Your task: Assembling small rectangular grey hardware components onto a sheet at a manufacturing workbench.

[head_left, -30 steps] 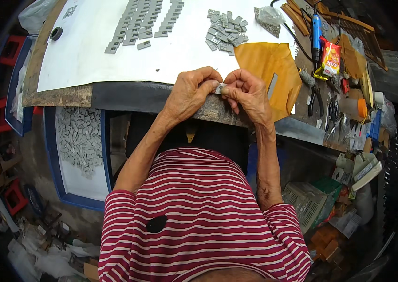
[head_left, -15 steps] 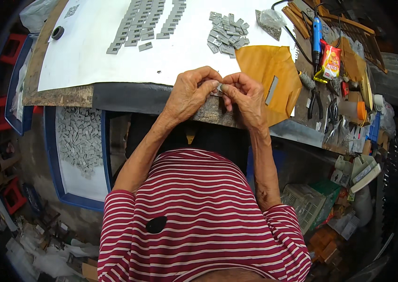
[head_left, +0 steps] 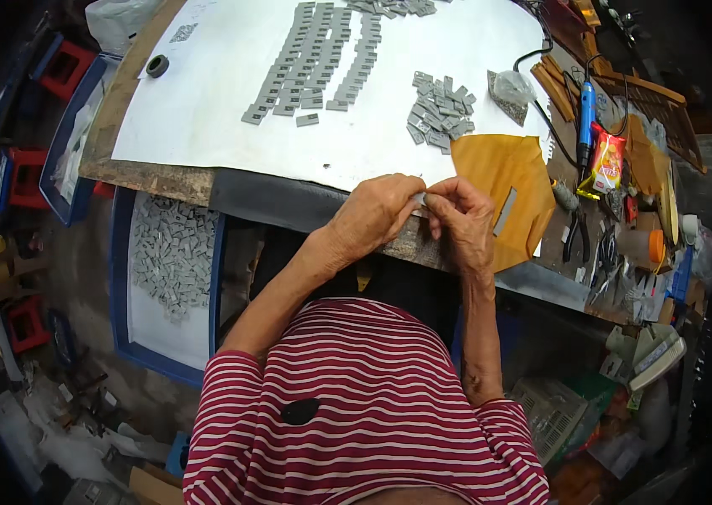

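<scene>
My left hand (head_left: pixel 375 215) and my right hand (head_left: pixel 467 220) meet at the table's near edge, fingertips pinched together. Between them shows a small light-grey piece (head_left: pixel 420 200), partly hidden by the fingers. Just right of my right hand lies a brown paper-like sheet (head_left: pixel 532 189) with a narrow grey strip (head_left: pixel 505 210) on it. Ahead, on a white sheet (head_left: pixel 204 109), a loose pile of flat grey pieces (head_left: pixel 440 114) sits beyond my hands. Further left, similar grey pieces (head_left: pixel 299 71) are laid out in slanting rows, with a single grey piece (head_left: pixel 307 120) apart from them.
Below the table's left side, a blue tray (head_left: pixel 123 295) holds many small grey pieces (head_left: pixel 175 252). A blue pen-shaped tool (head_left: pixel 587 114) with a cord, a red snack packet (head_left: pixel 606 162) and black-handled pliers (head_left: pixel 577 236) crowd the right. A black ring (head_left: pixel 157 66) rests far left.
The whole view has shifted, so the table appears lower and further right. My left hand has turned, its back now showing more over the small piece. Both hands stay together at the edge.
</scene>
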`<state>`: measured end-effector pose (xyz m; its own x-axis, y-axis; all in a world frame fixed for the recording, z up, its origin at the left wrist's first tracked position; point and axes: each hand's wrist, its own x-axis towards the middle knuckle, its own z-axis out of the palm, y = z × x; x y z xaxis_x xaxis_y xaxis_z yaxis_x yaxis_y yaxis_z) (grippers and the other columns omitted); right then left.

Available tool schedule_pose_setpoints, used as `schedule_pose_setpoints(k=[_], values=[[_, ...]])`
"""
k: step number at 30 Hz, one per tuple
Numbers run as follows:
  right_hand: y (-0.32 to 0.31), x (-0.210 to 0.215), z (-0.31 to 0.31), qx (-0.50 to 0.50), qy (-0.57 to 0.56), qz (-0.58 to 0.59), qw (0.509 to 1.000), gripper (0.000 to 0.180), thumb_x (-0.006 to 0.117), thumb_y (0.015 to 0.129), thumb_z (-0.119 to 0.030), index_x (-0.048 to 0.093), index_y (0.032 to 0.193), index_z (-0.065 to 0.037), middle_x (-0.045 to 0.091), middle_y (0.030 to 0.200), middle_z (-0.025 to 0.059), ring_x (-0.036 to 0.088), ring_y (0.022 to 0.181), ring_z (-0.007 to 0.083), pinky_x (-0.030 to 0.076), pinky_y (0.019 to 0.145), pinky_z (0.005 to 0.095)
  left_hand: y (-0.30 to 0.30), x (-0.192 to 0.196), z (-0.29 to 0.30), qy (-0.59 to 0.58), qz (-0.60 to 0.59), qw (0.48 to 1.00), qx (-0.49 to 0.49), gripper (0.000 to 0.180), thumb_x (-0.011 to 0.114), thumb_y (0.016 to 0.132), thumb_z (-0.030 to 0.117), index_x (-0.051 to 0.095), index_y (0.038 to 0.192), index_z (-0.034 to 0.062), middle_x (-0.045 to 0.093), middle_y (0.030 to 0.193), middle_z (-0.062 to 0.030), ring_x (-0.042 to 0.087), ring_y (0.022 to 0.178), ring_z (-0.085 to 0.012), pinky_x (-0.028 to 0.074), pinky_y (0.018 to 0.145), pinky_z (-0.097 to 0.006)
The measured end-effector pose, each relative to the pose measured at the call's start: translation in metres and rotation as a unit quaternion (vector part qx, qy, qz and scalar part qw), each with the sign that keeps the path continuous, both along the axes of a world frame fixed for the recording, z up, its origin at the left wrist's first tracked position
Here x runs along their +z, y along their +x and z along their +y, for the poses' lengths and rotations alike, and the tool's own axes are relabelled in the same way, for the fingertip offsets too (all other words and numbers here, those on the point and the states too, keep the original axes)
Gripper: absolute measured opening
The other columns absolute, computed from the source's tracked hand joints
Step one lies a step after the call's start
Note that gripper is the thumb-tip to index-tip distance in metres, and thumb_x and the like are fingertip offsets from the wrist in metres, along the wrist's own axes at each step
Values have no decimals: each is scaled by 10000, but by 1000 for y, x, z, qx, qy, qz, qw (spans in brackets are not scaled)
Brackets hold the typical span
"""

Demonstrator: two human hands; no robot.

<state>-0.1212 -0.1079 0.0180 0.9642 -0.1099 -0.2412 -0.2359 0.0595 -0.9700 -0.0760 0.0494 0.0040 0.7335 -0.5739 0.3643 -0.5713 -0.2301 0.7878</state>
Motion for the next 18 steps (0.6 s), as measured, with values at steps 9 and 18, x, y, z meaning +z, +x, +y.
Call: schedule_pose_setpoints(k=[9,18], values=[[7,0,2,27,-1,-19,999,145,518,857,-70,557,931,49,551,643,38,519,556,88,418,544,195,3,6,4,-10,47,998,43,178,587,764,23,579,936,-22,610,789,-166,615,699,-267,480,620,-309],[8,0,5,10,32,-15,999,162,512,854,-45,540,972,63,568,683,63,550,585,108,451,567,203,4,4,1,-24,34,997,72,114,568,744,14,574,853,-19,581,723,-161,588,662,-301,464,590,-356]])
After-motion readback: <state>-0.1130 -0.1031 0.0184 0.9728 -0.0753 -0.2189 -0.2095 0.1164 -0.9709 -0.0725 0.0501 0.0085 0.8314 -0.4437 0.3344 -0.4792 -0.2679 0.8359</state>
